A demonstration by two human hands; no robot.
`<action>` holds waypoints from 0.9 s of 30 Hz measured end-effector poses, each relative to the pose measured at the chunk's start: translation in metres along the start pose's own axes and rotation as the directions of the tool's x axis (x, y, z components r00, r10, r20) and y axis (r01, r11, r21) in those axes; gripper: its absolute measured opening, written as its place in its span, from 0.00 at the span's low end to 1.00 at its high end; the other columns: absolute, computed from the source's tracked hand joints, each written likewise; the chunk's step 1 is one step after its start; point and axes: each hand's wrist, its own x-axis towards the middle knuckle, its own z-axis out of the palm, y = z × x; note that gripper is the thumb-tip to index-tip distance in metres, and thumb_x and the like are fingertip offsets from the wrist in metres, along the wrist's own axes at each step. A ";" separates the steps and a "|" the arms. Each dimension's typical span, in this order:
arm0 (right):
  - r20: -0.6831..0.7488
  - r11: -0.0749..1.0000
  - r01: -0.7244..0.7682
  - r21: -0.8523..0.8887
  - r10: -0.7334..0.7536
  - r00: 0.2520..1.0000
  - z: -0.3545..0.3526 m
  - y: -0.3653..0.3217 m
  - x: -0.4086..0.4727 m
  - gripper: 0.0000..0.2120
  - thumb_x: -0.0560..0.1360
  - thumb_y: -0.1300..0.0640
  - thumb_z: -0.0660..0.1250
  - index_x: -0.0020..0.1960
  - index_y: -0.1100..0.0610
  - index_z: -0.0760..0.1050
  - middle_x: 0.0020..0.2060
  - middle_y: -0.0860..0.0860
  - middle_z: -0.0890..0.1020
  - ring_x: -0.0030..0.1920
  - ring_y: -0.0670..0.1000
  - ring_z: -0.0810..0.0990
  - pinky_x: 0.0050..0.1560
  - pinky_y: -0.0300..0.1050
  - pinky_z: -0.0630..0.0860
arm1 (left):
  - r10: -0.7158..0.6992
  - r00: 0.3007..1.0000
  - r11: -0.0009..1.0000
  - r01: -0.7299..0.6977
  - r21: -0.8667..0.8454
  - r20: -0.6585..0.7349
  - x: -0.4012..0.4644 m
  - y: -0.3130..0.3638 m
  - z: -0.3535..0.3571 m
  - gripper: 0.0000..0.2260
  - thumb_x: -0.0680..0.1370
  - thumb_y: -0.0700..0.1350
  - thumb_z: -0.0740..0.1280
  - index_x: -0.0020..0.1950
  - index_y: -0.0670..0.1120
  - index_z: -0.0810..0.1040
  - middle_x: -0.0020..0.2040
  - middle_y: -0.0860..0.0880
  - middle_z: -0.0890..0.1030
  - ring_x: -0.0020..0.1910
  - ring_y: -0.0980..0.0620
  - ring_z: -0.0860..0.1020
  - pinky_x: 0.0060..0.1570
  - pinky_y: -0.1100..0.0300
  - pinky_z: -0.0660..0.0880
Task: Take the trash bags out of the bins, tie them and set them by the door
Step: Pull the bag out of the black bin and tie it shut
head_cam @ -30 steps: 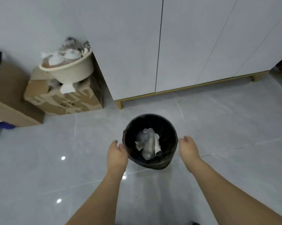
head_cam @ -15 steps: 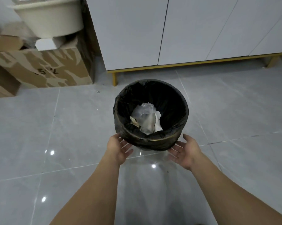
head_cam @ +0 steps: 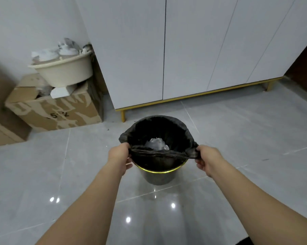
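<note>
With your left hand [head_cam: 120, 157] and right hand [head_cam: 208, 159] each gripping the near edge of the black trash bag [head_cam: 158, 152], peeled up off the bin [head_cam: 158, 176] rim, expect thin, limp, light plastic, so gather the whole mouth.

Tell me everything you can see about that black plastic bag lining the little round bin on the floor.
The thin, crinkled black plastic trash bag lines a small round dark bin standing upright on the grey tiled floor. Its far edge is folded over the bin's rim; its near edge is pulled off, baring a yellowish rim band, and stretched taut in a bunched strip between the left hand and right hand, which grip it. White crumpled waste lies inside.
</note>
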 end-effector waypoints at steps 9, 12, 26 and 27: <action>0.257 0.847 0.124 0.516 -0.292 0.921 0.022 -0.062 -0.023 0.10 0.77 0.58 0.54 0.39 0.56 0.71 0.28 0.52 0.75 0.27 0.50 0.74 0.25 0.35 0.71 | 0.288 0.951 0.882 -0.219 -0.417 0.110 -0.011 0.065 0.026 0.04 0.76 0.42 0.64 0.42 0.42 0.74 0.32 0.49 0.73 0.28 0.54 0.74 0.27 0.64 0.72; 0.354 0.708 0.061 0.704 -0.423 0.834 0.012 -0.086 -0.030 0.15 0.76 0.57 0.52 0.42 0.62 0.76 0.37 0.56 0.82 0.39 0.55 0.80 0.44 0.46 0.78 | 0.370 0.899 0.787 -0.168 -0.594 0.236 -0.022 0.083 0.028 0.10 0.78 0.43 0.60 0.42 0.40 0.77 0.34 0.47 0.79 0.36 0.50 0.78 0.41 0.58 0.76; 0.334 0.502 0.033 0.864 -0.622 0.709 -0.015 -0.132 -0.054 0.12 0.77 0.57 0.54 0.38 0.58 0.70 0.33 0.52 0.78 0.33 0.51 0.78 0.40 0.44 0.74 | 0.337 0.870 -0.171 -0.319 0.932 0.360 -0.018 0.074 0.030 0.16 0.78 0.51 0.59 0.59 0.42 0.75 0.49 0.45 0.79 0.50 0.43 0.78 0.48 0.56 0.73; 0.325 0.512 0.049 0.858 -0.614 0.719 -0.015 -0.132 -0.054 0.11 0.77 0.57 0.55 0.38 0.57 0.68 0.32 0.51 0.77 0.31 0.51 0.76 0.38 0.44 0.73 | 0.324 0.880 -0.220 -0.287 0.932 0.347 -0.016 0.067 0.028 0.13 0.79 0.46 0.58 0.55 0.42 0.77 0.43 0.46 0.77 0.48 0.44 0.78 0.47 0.56 0.73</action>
